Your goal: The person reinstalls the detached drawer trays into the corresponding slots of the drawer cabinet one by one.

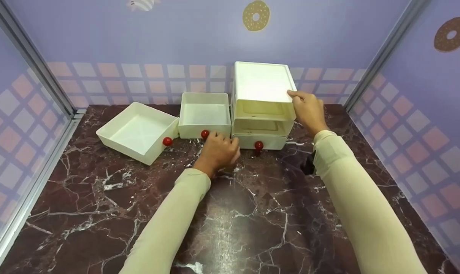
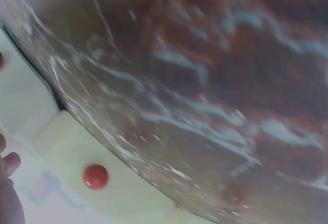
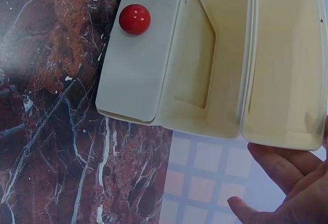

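Note:
A white drawer cabinet stands at the back with two open, hollow slots above its bottom drawer, which has a red knob. My right hand grips its upper right front corner; in the right wrist view, fingers lie against the side. Left of the cabinet sits a pulled-out white drawer, its red knob facing me. Close in front of this drawer's right half is my left hand, fingers loosely bent, nothing seen between them. The left wrist view catches only its fingertips.
Farther left, another white drawer lies turned at an angle, its corner against the middle drawer, with a red knob. Everything stands on a dark red marbled tabletop. A lilac wall rises behind, with side panels left and right.

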{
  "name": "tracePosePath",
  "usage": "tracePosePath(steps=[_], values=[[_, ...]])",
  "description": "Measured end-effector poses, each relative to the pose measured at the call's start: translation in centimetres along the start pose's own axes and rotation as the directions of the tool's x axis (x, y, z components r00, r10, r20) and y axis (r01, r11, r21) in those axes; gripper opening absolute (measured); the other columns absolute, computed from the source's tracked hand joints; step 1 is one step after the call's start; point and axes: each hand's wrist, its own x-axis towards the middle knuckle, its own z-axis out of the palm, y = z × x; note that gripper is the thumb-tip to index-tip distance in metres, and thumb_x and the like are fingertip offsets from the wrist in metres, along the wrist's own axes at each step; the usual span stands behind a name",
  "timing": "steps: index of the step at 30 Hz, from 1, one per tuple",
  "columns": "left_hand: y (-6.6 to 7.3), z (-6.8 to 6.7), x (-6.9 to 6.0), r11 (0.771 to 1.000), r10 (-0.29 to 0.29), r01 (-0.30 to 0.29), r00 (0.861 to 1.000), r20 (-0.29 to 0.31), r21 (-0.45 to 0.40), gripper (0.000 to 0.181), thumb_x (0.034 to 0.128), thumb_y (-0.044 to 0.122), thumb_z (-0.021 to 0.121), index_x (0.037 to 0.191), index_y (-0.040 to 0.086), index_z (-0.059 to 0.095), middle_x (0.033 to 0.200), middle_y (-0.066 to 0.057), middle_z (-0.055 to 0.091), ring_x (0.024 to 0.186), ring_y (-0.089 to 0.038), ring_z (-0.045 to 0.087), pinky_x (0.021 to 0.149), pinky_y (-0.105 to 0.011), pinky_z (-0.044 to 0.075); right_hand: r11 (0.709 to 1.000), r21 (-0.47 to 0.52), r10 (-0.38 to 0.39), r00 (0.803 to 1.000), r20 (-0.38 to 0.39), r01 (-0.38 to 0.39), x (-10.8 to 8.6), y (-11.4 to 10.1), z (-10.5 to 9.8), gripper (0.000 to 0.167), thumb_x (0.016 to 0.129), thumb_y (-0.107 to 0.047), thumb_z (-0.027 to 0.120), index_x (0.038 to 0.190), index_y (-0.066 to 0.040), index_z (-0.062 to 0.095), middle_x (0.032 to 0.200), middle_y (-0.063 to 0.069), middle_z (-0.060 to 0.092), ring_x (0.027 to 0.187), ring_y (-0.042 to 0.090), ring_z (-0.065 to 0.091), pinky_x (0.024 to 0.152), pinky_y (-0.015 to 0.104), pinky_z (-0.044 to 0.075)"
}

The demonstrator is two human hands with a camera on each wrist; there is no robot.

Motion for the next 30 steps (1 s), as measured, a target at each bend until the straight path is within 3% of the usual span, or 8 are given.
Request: tracePosePath(steps=[4,9,14,17,19,22,24,30], values=[[-1.5,0.4,-0.5,0.993,-0.114,0.114,0.989,0.095,0.01,0.032,0.0938,0.042,0.061,0.098,0.01,0.063,0.088,-0.009,0.071,0.083,-0.03,0.066,0.069,-0.042,0.054,1.0,0.003,0.003,1.0,0.004,-0.003,0.0,0.0,0.1,0.043,0.1,-0.025,0.041,0.131,-0.035,0.07,0.086,0.011,0.063,0.062,0.019,0.038,0.059,0.033,0.036],[-3.1,1.0,-1.1,0.962,-0.273,0.261,0.942,0.196,0.082,0.054,0.0867,0.053,0.067,0.119,0.01,0.06,0.117,-0.015,0.062,0.107,-0.036,0.058,0.079,-0.049,0.052,1.0,-0.001,0.01,1.0,0.0,-0.01,0.1,0.0,0.1,0.043,0.099,-0.025,0.042,0.13,-0.035,0.07,0.08,0.009,0.058,0.058,0.017,0.037,0.057,0.032,0.037],[-3.7,1.2,-1.8,0.947,-0.32,0.293,0.898,0.302,0.132,0.081,0.0849,0.062,0.067,0.146,0.011,0.049,0.151,-0.023,0.046,0.141,-0.049,0.04,0.105,-0.069,0.041,1.0,0.001,0.011,1.0,-0.002,-0.011,0.1,0.1,0.0,0.043,0.099,-0.025,0.042,0.13,-0.036,0.07,0.081,0.009,0.061,0.058,0.017,0.037,0.056,0.031,0.037],[-3.9,1.2,-2.1,0.942,-0.335,0.316,0.858,0.389,0.114,0.091,0.0864,0.065,0.065,0.158,0.016,0.036,0.164,-0.024,0.031,0.152,-0.05,0.022,0.114,-0.076,0.025,1.0,0.004,0.005,1.0,-0.01,-0.005,0.1,0.1,0.0,0.043,0.098,-0.025,0.043,0.129,-0.035,0.071,0.082,0.01,0.062,0.059,0.018,0.037,0.057,0.032,0.036],[-4.0,1.3,-2.3,0.933,-0.354,0.345,0.821,0.449,0.105,0.096,0.0868,0.067,0.065,0.162,0.019,0.029,0.167,-0.024,0.023,0.155,-0.05,0.013,0.116,-0.078,0.018,1.0,0.003,0.003,1.0,-0.01,-0.003,0.1,0.1,0.0,0.043,0.098,-0.025,0.042,0.129,-0.035,0.071,0.082,0.012,0.062,0.059,0.018,0.037,0.057,0.032,0.036],[-3.9,1.6,-2.6,0.914,-0.386,0.393,0.762,0.52,0.103,0.097,0.0886,0.067,0.063,0.164,0.023,0.022,0.169,-0.023,0.018,0.156,-0.051,0.009,0.116,-0.08,0.013,1.0,0.0,0.007,1.0,-0.005,-0.007,0.2,0.2,0.1,0.043,0.099,-0.026,0.042,0.13,-0.035,0.07,0.087,0.012,0.065,0.06,0.019,0.038,0.058,0.032,0.037],[-3.8,1.7,-2.8,0.902,-0.403,0.421,0.737,0.543,0.098,0.094,0.0906,0.065,0.062,0.165,0.024,0.02,0.169,-0.023,0.018,0.155,-0.052,0.01,0.116,-0.08,0.012,1.0,-0.004,0.007,1.0,-0.002,-0.007,0.2,0.2,0.0,0.043,0.099,-0.025,0.042,0.13,-0.035,0.07,0.088,0.012,0.066,0.061,0.019,0.038,0.058,0.032,0.036],[-3.9,2.1,-3.0,0.89,-0.42,0.446,0.723,0.549,0.093,0.088,0.0958,0.055,0.061,0.165,0.021,0.018,0.167,-0.023,0.023,0.155,-0.05,0.015,0.117,-0.08,0.012,1.0,-0.006,0.014,1.0,0.0,-0.014,0.2,0.2,0.1,0.043,0.099,-0.025,0.043,0.131,-0.035,0.07,0.079,0.009,0.059,0.058,0.018,0.036,0.056,0.031,0.036]])
